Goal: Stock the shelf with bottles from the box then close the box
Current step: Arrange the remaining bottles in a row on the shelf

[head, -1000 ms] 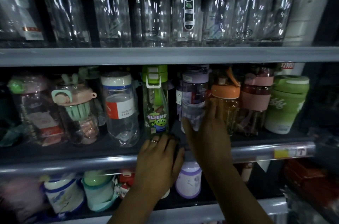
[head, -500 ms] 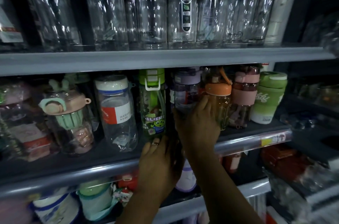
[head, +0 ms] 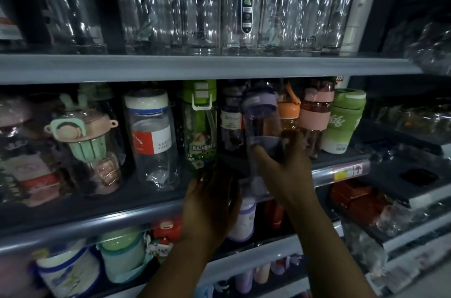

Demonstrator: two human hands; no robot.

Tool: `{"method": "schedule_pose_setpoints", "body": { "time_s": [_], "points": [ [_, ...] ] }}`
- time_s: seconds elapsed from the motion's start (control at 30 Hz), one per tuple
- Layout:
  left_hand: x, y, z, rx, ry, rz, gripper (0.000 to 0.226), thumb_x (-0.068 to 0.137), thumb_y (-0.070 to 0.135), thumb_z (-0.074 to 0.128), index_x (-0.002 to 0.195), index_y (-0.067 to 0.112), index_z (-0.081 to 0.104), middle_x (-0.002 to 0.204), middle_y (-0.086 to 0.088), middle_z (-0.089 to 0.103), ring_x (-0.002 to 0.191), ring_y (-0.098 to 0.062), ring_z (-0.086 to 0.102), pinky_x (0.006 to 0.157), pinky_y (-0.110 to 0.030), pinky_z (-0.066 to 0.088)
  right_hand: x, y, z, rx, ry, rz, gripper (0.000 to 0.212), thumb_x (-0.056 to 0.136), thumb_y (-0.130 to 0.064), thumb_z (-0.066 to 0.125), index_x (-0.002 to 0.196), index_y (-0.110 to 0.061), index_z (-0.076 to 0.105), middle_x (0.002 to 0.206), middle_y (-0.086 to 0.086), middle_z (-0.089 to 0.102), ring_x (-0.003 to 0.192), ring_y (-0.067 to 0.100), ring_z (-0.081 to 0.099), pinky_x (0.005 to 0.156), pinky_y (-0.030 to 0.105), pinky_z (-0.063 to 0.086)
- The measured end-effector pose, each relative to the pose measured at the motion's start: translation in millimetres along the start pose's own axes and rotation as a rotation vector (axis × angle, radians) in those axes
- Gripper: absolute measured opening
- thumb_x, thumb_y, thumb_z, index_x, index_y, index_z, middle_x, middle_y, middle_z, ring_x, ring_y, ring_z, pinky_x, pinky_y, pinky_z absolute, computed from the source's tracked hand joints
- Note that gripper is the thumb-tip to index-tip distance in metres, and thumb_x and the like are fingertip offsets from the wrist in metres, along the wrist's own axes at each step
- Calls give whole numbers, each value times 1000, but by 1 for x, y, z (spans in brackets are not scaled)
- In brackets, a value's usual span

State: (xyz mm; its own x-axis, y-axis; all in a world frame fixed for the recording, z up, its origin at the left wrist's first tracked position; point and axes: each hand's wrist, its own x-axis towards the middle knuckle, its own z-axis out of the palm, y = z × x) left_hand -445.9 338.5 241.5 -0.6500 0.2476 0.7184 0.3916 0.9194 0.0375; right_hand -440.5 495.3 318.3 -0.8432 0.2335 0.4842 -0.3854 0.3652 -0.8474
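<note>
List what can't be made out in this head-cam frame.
- The box: outside the head view, so open or closed is unknown.
- Base of the purple-lidded bottle: head view, covered by the right hand gripping it. Whether it is on the shelf or lifted is unclear.
- Fingertips of the left hand: head view, dim under the green bottle. Gripping or only touching, cannot tell.
- Price tag on the rail: head view, blurred, unreadable.

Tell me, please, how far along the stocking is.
Done: the shelf holds a row of bottles. In hand: the right hand grips a tilted purple bottle; the left hand rests by the green bottle. Left: standing it upright, then closing the box, not in view.
</note>
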Motion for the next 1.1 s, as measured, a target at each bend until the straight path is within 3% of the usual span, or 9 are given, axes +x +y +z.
{"method": "schedule_pose_setpoints", "body": {
  "time_s": [0.07, 0.2, 0.3, 0.43, 0.57, 0.67, 0.83, 0.93, 1.1],
  "points": [
    [-1, -1, 2, 10, 6, 2, 21, 90, 33, 62, 106, 22, 71, 109, 0, 71, 97, -23, 67, 85, -38, 49, -10, 9, -13, 144, -44, 86, 38, 87, -30, 78, 115, -31, 52, 95, -8, 70, 83, 6, 72, 69, 29, 61],
    [-1, 1, 8, -26, 5, -78, 23, 88, 36, 55, 104, 25, 68, 104, 1, 66, 93, -24, 61, 78, -38, 42, -21, 22, -30, 259, -106, 146, 73, 67, -45, 85, 128, -29, 50, 111, -1, 71, 91, 16, 75, 74, 44, 65],
    [2, 6, 10, 8, -1, -110, 21, 92, 37, 54, 97, 22, 69, 98, -1, 65, 88, -26, 60, 76, -40, 42, -20, 30, -44, 295, -127, 108, 61, 76, -29, 86, 127, -27, 54, 108, 1, 74, 92, 20, 76, 75, 48, 65],
    [18, 26, 5, -18, -13, -212, 30, 96, 42, 48, 99, 19, 66, 97, -1, 62, 82, -25, 59, 75, -39, 45, -11, 39, -69, 373, -154, 68, 53, 84, -14, 82, 127, -29, 55, 109, -6, 77, 97, 17, 76, 79, 43, 63],
    [53, 58, -4, -88, 11, -288, 30, 97, 40, 45, 108, 18, 62, 105, -3, 61, 86, -26, 60, 75, -40, 52, 0, 44, -93, 420, -186, 47, 56, 80, -18, 83, 128, -27, 56, 110, -9, 77, 99, 12, 75, 81, 35, 62],
    [84, 68, 0, -209, 14, -468, 28, 95, 34, 58, 114, 12, 58, 110, -9, 60, 94, -29, 60, 77, -36, 50, 7, 50, -105, 460, -229, 55, 60, 71, -27, 82, 126, -27, 57, 107, -10, 77, 97, 11, 75, 77, 25, 61],
    [118, 45, 41, -320, -24, -679, 54, 88, 46, 60, 121, 2, 59, 117, -19, 64, 105, -35, 64, 78, -24, 41, 9, 51, -110, 461, -267, 41, 64, 74, -24, 84, 132, -26, 57, 112, -13, 76, 102, 7, 73, 81, 22, 58],
    [125, 42, 50, -455, 48, -787, 58, 88, 30, 73, 128, -4, 49, 125, -23, 63, 115, -39, 62, 85, -29, 45, 7, 51, -106, 454, -281, 52, 62, 77, -13, 85, 132, -22, 58, 110, -13, 76, 98, 4, 73, 76, 13, 55],
    [132, 37, 55, -587, 1, -805, 61, 91, 17, 71, 137, -2, 37, 137, -19, 58, 126, -35, 56, 96, -31, 42, 2, 49, -100, 439, -310, 60, 61, 78, -11, 85, 130, -26, 57, 110, -13, 77, 98, 4, 73, 78, 15, 55]
  ]
}}
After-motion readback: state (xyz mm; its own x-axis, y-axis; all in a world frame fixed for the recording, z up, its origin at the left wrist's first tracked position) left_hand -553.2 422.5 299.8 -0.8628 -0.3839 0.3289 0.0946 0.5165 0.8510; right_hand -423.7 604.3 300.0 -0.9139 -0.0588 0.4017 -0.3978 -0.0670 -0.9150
